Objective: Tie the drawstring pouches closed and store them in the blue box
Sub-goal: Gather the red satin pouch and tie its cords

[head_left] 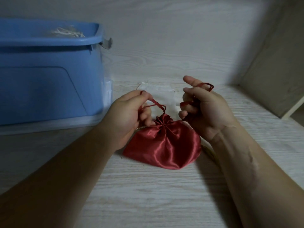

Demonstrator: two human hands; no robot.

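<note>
A red satin drawstring pouch (162, 145) lies on the pale wood-grain table, its mouth gathered tight. My left hand (126, 117) pinches the left red drawstring loop (158, 105) just left of the mouth. My right hand (202, 109) grips the right red cord, a loop of which pokes out past my fingers. The blue box (49, 79) stands at the left with no lid on it, and a pale pouch with white cords (67, 32) shows inside it.
A sheer white pouch (158, 92) lies flat on the table behind my hands. A grey clip handle (107, 43) hangs on the box's right end. A wall stands behind, and a beige panel (271, 71) closes off the right side.
</note>
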